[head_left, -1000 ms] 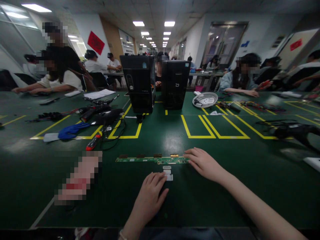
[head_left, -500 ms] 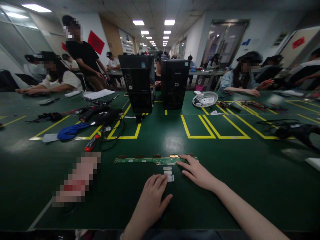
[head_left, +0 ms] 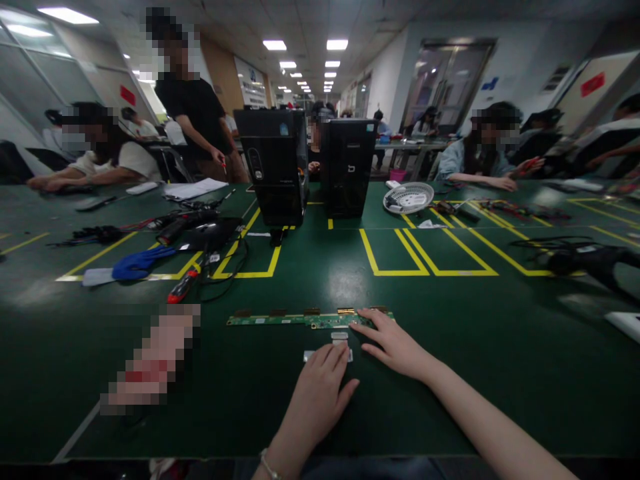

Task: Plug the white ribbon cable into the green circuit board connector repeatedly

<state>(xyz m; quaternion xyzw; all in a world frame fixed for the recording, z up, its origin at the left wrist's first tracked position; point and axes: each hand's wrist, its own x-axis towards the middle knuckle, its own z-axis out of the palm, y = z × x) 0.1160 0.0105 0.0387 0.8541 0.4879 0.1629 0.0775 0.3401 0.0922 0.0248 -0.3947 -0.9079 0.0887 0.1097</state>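
A long thin green circuit board strip (head_left: 280, 319) lies across the dark green table (head_left: 475, 353) in front of me. My right hand (head_left: 393, 343) lies flat with fingers stretched out, its fingertips resting on the right end of the strip. My left hand (head_left: 320, 387) lies flat just below the strip, fingers extended over a small white piece (head_left: 309, 355). A second small white piece (head_left: 339, 336) lies between the two hands.
Two black computer towers (head_left: 274, 163) stand at mid-table inside yellow floor-style markings. A red-handled screwdriver (head_left: 181, 287), black cables, a blue glove (head_left: 135, 264) lie left. A white round fan grille (head_left: 409, 197) sits back right. Several people sit around; one stands back left.
My left hand slid forward onto the white piece. My right hand shifted left along the strip's right end. The standing person at the back left walked rightward.
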